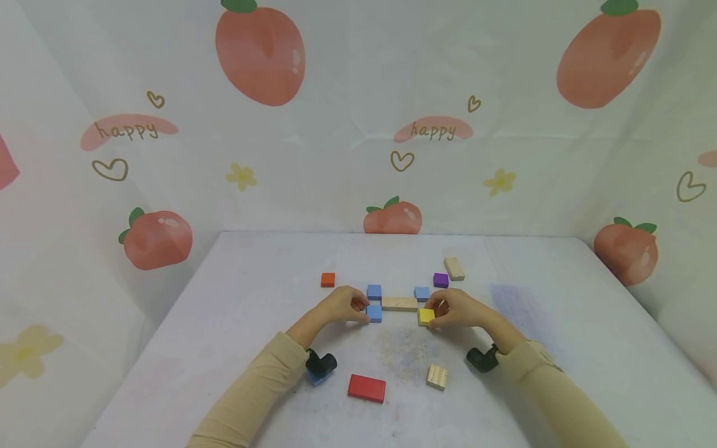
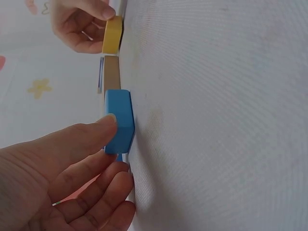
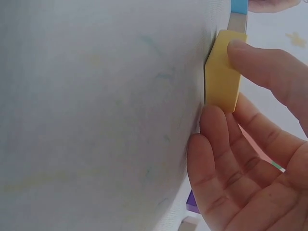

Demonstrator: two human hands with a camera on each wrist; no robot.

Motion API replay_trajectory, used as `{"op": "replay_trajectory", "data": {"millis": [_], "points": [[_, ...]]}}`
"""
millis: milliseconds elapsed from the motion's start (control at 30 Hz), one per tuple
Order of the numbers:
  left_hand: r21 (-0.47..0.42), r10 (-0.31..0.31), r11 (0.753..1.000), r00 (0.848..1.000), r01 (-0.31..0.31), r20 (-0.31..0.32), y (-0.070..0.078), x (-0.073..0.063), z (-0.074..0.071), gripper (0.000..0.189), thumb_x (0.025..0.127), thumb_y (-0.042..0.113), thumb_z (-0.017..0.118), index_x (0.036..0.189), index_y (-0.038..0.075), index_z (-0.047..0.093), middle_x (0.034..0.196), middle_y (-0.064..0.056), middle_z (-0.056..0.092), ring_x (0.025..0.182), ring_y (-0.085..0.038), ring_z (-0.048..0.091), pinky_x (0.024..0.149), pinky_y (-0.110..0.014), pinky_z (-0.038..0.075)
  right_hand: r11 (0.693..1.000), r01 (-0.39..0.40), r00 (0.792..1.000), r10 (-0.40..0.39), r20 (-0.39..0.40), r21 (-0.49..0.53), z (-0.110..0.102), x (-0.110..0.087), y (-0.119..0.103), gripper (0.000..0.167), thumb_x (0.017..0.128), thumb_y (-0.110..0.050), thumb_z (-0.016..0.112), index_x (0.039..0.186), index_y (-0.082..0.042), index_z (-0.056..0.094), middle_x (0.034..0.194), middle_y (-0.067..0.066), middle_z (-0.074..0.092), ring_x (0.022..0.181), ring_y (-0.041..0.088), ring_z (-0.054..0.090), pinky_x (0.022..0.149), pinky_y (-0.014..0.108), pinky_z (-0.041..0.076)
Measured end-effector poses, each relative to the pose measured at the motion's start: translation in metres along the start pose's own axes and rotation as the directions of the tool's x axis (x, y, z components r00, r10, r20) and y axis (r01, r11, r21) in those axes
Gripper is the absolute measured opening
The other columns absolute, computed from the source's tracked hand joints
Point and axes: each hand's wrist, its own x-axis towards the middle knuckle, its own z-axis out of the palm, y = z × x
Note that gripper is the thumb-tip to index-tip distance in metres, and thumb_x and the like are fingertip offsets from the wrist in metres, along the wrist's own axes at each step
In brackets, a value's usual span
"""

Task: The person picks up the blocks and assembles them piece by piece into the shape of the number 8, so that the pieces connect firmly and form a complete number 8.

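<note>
My left hand point(image 1: 343, 305) pinches a blue block point(image 2: 119, 120), its thumb on the near face and the fingers curled at the outer end. Opposite, my right hand point(image 1: 456, 308) holds a yellow block point(image 3: 223, 72) in the same manner, thumb on one face and fingertips at its end. Between the two lies a long plain wooden block point(image 1: 399, 304), its ends right by them. Behind the left one sits another blue block point(image 1: 374, 291); a further blue block point(image 1: 422, 293) is behind the yellow one, close to my right fingers.
An orange block point(image 1: 328, 280) lies back left; a purple block point(image 1: 440, 280) and a plain wooden block point(image 1: 454, 269) lie back right. Nearer me are a red block point(image 1: 366, 388), a small wooden block point(image 1: 437, 376) and a blue block point(image 1: 318, 379) partly hidden under my left wrist camera.
</note>
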Motion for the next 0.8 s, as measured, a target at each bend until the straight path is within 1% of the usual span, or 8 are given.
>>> {"op": "replay_trajectory", "data": {"millis": [333, 633, 800], "points": [[0.006, 0.017, 1.000, 1.000, -0.017, -0.010, -0.0003, -0.0004, -0.0002, 0.031, 0.075, 0.012, 0.076, 0.101, -0.002, 0.068, 0.090, -0.009, 0.067, 0.077, -0.010, 0.056, 0.072, -0.018, 0.048, 1.000, -0.013, 1.000, 0.013, 0.000, 0.000, 0.0002, 0.0019, 0.0003, 0.027, 0.076, -0.017, 0.075, 0.096, -0.003, 0.064, 0.088, 0.005, 0.065, 0.077, 0.009, 0.057, 0.070, 0.020, 0.049], [0.015, 0.000, 1.000, 1.000, 0.000, -0.006, 0.0003, -0.0009, -0.0006, 0.031, 0.076, 0.013, 0.076, 0.102, -0.001, 0.068, 0.090, -0.008, 0.067, 0.078, -0.010, 0.056, 0.073, -0.019, 0.048, 1.000, -0.013, 1.000, 0.013, 0.005, 0.005, -0.0004, 0.0022, -0.0015, 0.026, 0.076, -0.016, 0.074, 0.096, -0.003, 0.063, 0.089, 0.005, 0.064, 0.077, 0.009, 0.056, 0.070, 0.019, 0.049], [0.009, 0.003, 1.000, 1.000, -0.003, -0.007, 0.0007, -0.0011, -0.0009, 0.031, 0.075, 0.012, 0.076, 0.102, -0.001, 0.068, 0.090, -0.009, 0.067, 0.078, -0.010, 0.056, 0.073, -0.019, 0.048, 1.000, -0.019, 1.000, 0.019, 0.005, 0.001, -0.0002, 0.0026, -0.0010, 0.027, 0.077, -0.017, 0.074, 0.097, -0.003, 0.064, 0.090, 0.005, 0.064, 0.078, 0.009, 0.057, 0.070, 0.020, 0.050]]}}
